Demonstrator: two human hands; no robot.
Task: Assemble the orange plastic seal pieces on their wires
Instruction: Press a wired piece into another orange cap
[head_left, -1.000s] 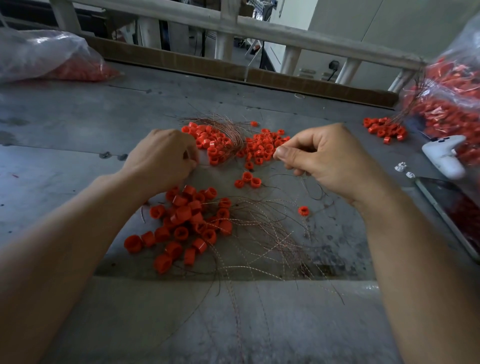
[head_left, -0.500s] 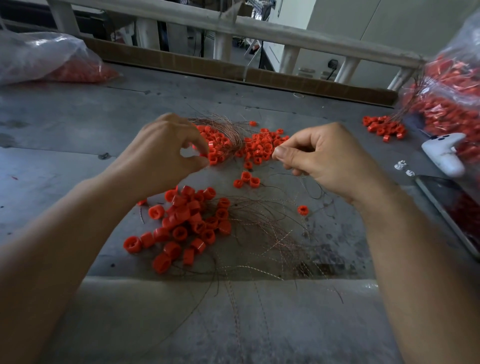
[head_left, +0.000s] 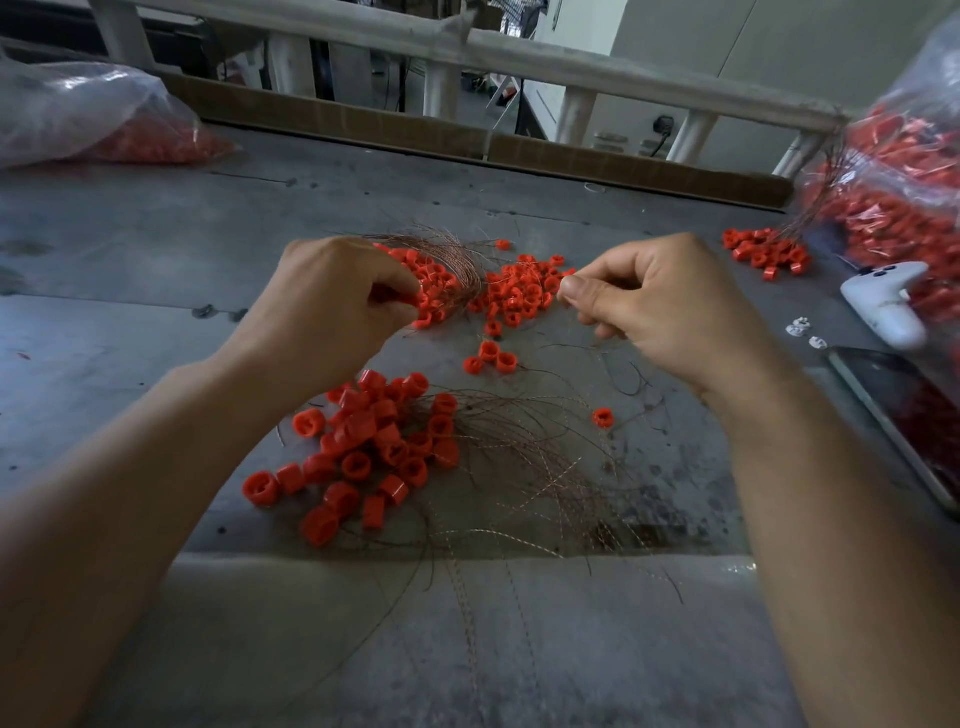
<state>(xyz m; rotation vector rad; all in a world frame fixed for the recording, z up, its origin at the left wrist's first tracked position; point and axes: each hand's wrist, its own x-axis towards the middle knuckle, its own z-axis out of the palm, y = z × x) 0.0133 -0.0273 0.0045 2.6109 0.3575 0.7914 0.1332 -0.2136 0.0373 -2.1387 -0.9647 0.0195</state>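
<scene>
My left hand (head_left: 332, 306) is raised over the grey table (head_left: 156, 249) and pinches an orange seal piece (head_left: 402, 300) between thumb and fingertips. My right hand (head_left: 660, 306) is level with it to the right, thumb and forefinger pinched on a thin wire (head_left: 602, 353) that trails down from the fist. Below my hands lies a pile of orange seal pieces (head_left: 374, 447) with a fan of copper wires (head_left: 530, 467). Beyond them sit a second heap of seals (head_left: 519, 291) and a wire bundle (head_left: 441, 254).
A clear bag of orange parts (head_left: 104, 119) lies at the back left, and a bigger one (head_left: 893, 171) at the right edge with a small cluster of seals (head_left: 763, 252) beside it. A white controller (head_left: 888, 306) and a dark phone (head_left: 904, 421) rest at the right.
My left hand has lifted off the table and come up toward the right hand with a seal piece pinched in it. The right hand has stayed nearly still.
</scene>
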